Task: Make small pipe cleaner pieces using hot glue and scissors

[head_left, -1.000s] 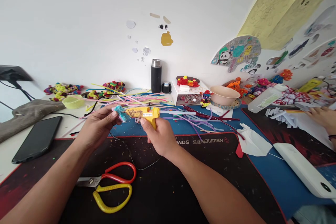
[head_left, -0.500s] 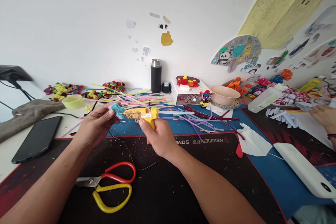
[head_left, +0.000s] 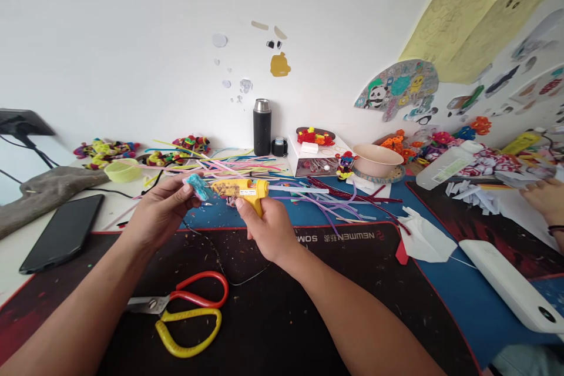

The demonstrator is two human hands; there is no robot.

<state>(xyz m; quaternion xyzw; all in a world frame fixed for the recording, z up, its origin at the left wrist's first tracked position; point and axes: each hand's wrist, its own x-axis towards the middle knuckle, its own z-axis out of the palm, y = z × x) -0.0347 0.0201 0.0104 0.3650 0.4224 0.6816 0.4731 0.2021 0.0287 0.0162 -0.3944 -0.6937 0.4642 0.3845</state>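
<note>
Grips yellow glue gun [head_left: 230, 189] in right hand [head_left: 272, 228], now drawn slightly back from fuzzy blue piece [head_left: 198, 187] pinched in left hand [head_left: 157, 211], apparently breaking off contact.

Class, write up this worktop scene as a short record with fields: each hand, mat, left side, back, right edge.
Left hand: holds a light-blue fuzzy piece
Right hand: grips a yellow glue gun, nozzle towards the piece
Mat: scissors with one red and one yellow handle; blade tips hidden by the forearm
Left side: black phone, lying flat
Back: black flask, upright; pale pink bowl
Right edge: another person's hand
</note>
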